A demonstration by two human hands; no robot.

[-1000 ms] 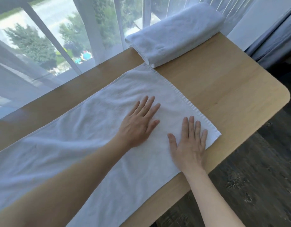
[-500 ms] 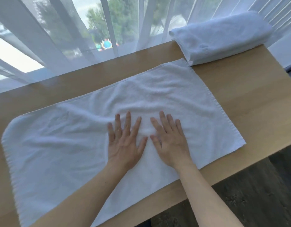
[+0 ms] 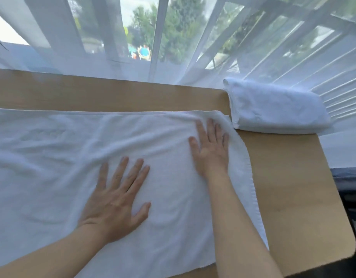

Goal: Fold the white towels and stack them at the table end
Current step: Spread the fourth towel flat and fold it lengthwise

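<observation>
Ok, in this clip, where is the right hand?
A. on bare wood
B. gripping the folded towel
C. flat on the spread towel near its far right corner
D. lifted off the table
C: the right hand lies flat on the spread towel, beside the folded towel.

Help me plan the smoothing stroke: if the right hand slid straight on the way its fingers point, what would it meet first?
The right hand lies flat on the spread towel, fingers pointing at the far edge. It would likely cross that edge onto bare table, then the sheer curtain. The folded towel lies to the right.
</observation>
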